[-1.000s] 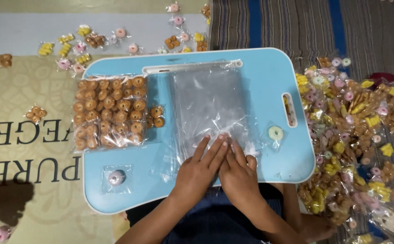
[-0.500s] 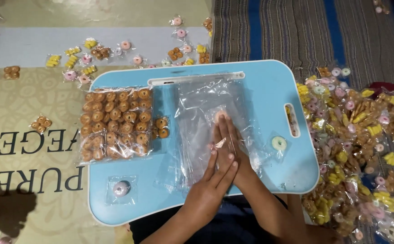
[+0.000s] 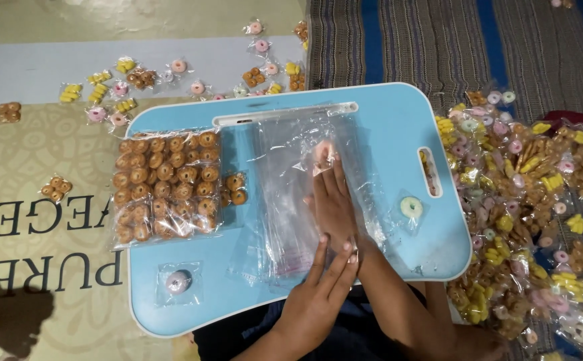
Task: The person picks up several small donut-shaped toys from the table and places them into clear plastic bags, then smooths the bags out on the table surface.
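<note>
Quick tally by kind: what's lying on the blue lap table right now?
Large pack of brown ring biscuits: 1
Small brown biscuit packet: 1
Single-ring sweet packets, pink and pale: 2
Stack of clear bags: 1
Total: 5

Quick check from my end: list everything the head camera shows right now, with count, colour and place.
lap tray: one, light blue, centre.
clear plastic bags: a stack, transparent, middle of tray.
packed brown sweets: one flat layer of packets, brown, tray's left part.
pink ring packet: one, tray's near-left corner.
white ring packet: one, tray's right side.
heap of packets: many, yellow, pink, brown, right of tray.
scattered packets: many, mixed colours, floor beyond tray.
right hand: inside top bag.
left hand: flat at bag mouth.
</note>
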